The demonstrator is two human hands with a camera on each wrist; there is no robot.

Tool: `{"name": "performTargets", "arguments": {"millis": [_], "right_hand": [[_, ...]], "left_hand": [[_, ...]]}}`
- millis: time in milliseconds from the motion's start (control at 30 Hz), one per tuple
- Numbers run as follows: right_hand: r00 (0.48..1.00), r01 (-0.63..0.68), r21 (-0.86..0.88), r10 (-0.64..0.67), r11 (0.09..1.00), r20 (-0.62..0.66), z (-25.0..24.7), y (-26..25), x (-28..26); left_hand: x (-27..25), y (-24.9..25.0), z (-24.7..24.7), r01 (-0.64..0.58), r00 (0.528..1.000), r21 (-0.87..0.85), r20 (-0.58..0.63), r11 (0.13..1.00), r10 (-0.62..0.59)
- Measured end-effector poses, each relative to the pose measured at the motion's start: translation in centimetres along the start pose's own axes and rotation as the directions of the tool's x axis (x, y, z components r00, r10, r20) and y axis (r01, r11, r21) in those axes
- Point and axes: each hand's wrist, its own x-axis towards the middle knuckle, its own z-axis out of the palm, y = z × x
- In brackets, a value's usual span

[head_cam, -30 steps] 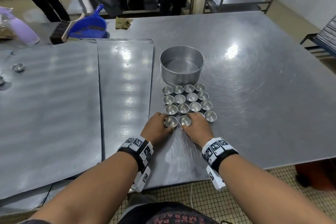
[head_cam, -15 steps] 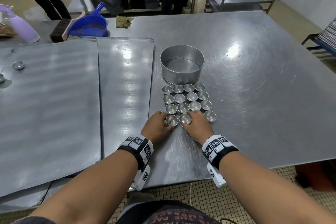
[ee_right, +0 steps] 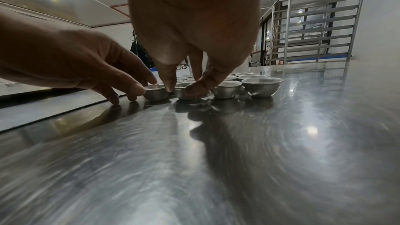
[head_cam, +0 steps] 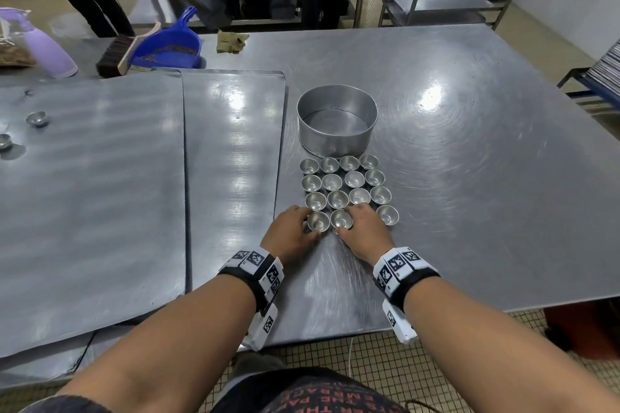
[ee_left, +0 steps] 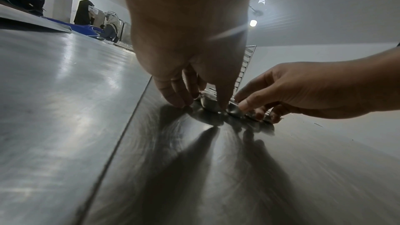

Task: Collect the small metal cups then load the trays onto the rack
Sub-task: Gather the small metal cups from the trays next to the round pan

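Two flat metal trays (head_cam: 100, 204) lie overlapping along the steel table's (head_cam: 486, 178) left side, two stray small metal cups (head_cam: 37, 118) on the left one near its left edge. Just right of the trays' edge, the left hand (head_cam: 291, 234) pinches the near-left cup (head_cam: 318, 221) of a four-wide block below the round cake tin (head_cam: 337, 121). The right hand (head_cam: 364, 232) beside it seems to pinch the next cup (head_cam: 341, 219)

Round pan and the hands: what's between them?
In the head view, three rows of small metal cups fill the stretch between the round pan and the hands-held nearest row.
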Motion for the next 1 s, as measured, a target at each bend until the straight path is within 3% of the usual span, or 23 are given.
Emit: {"name": "performTargets", "arguments": {"millis": [200, 367, 767, 1000], "right_hand": [[0.998, -0.01, 0.051, 0.013, 0.999, -0.054, -0.5, -0.9, -0.1], [0.997, 0.052, 0.081, -0.047, 0.995, -0.06, -0.1, -4.9, 0.4], [0.943, 0.287, 0.118, -0.302, 0.95, 0.14, 6.9, -21.8, 0.5], [0.896, 0.383, 0.134, -0.403, 0.914, 0.186, 15.1, -36.0, 0.3]], "left_hand": [[-0.6, -1.0, -0.7, 0.027, 0.999, 0.019, -0.018, 0.999, -0.027], [-2.1, -2.7, -3.6, 0.076, 0.993, 0.031, -0.098, 0.997, -0.072], [-10.2, -12.6, -17.3, 0.277, 0.928, 0.077, -0.279, 0.958, -0.246], [-17.9, -23.3, -27.6, 0.384, 0.851, 0.021, -0.396, 0.923, -0.345]]}}
